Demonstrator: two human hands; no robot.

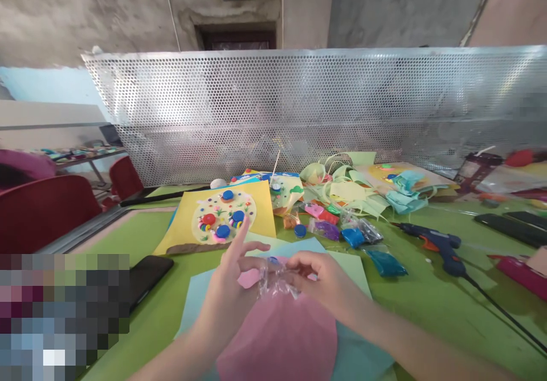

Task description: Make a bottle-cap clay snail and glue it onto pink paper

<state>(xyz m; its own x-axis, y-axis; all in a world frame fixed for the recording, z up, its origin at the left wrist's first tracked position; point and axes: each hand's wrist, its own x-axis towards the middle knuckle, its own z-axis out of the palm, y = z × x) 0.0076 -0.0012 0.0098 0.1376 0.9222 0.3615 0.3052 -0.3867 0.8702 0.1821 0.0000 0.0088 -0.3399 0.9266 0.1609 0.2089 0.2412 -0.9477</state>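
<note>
Both hands meet above a round pink paper [277, 335] that lies on light blue paper [199, 295]. Between them is a crinkled clear plastic packet [277, 281], with a small blue bit showing at its top. My left hand [235, 278] has its index finger raised, while its other fingers and thumb hold the packet's left side. The fingers of my right hand [316, 273] are pinched on the packet's right side. Behind my left hand lies a yellow sheet [260, 204] decorated with blue and red caps.
Colored clay packets [327, 230] and a blue cap [299, 231] lie beyond my hands. A glue gun [436, 244] with its cord is on the right, a black phone [149, 273] on the left. A perforated metal screen [299, 107] stands behind green paper scraps [350, 190].
</note>
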